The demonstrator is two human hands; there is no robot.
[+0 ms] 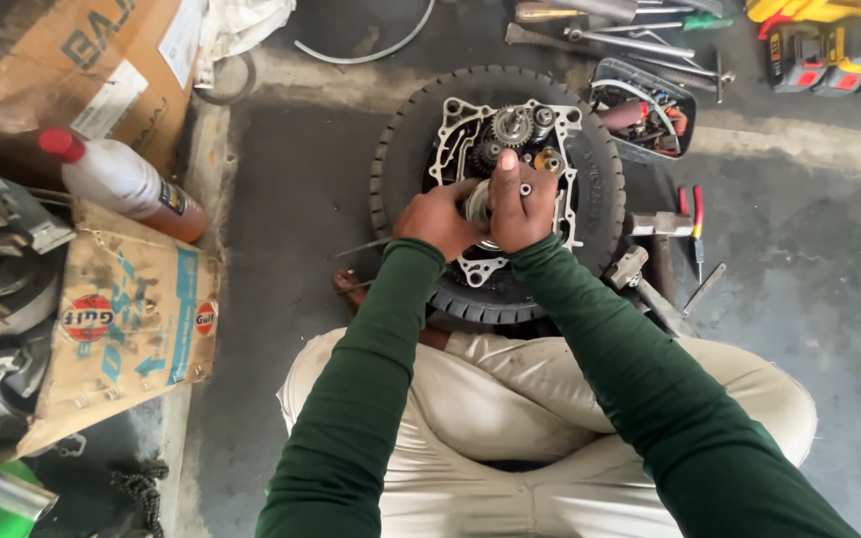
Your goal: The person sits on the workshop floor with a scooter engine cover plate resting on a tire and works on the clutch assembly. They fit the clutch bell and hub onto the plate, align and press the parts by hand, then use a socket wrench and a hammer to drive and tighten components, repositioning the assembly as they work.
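Seated cross-legged on a concrete floor, a person in green sleeves closes both hands around a round metal part on an open engine case (470, 139) that rests inside a black tyre (396, 149). The left hand (437, 219) cups the part from the side; the right hand (522, 204) grips it from above, just below a cluster of gears (512, 127). Red-handled pliers (695, 214) lie nearby at right, and a red-capped bottle (122, 181) rests on cardboard boxes at left.
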